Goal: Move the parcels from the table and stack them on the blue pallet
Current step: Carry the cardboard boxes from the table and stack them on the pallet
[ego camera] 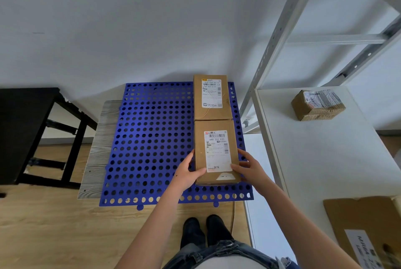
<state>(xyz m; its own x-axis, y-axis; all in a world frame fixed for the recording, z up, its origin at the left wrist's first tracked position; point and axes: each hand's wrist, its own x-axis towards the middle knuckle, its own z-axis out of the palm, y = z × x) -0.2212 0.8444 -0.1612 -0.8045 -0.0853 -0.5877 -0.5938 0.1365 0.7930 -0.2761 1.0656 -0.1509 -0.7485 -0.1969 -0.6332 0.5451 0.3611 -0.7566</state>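
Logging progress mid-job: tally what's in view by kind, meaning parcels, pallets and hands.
Parcels: 4 (near parcel, far parcel, small parcel, large parcel)
Pallets: 1 (pallet)
Hands: 2 (left hand, right hand)
Total: 7

Light bright, even, diffuse; no lamp or window in view. Shadows weak and soft-edged. Landmark: the blue pallet [152, 138], which carries a pale sheen left of its centre. On the pallet, the near parcel [217, 151] is in sharp focus and its label print is legible. Left of the pallet, the black table [26, 117] is underexposed, with surface detail lost. Right of the pallet, the shelf uprights [275, 36] lean and splay from wide-angle distortion. Right of the pallet and nearer the camera, the carton [358, 221] looks smeared, its lettering soft.
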